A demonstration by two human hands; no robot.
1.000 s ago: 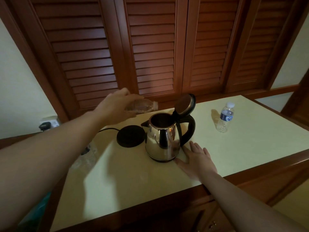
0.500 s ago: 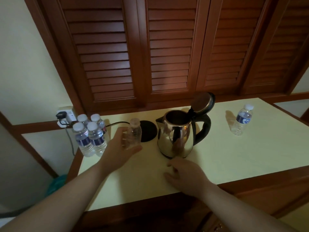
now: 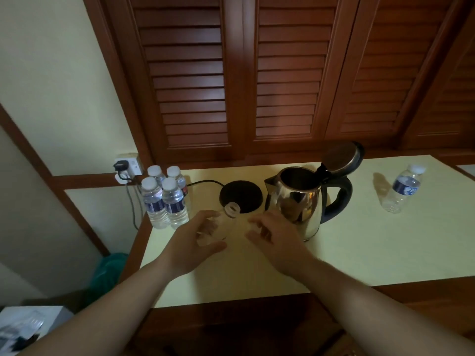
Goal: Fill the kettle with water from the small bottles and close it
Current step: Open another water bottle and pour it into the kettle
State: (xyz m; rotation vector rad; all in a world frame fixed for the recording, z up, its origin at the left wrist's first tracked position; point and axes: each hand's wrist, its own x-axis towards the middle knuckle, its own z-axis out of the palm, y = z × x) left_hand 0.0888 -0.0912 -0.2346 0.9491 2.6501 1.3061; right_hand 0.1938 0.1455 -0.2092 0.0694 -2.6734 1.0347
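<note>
**Empty bottle in left hand, kettle lid up**

Left hand (image 3: 191,246) grips a clear, uncapped small plastic bottle (image 3: 221,222), tilted, above the pale yellow tabletop (image 3: 359,253). Right hand (image 3: 276,238) hovers just beside the bottle, fingers loosely curled, holding nothing. Polished steel kettle with black handle (image 3: 299,199) stands to the right, hinged lid (image 3: 340,158) raised. Round black kettle base (image 3: 241,194) sits left of it, apart. Four capped water bottles (image 3: 165,199) clustered at left edge; one more capped bottle (image 3: 402,192) far right.
</note>
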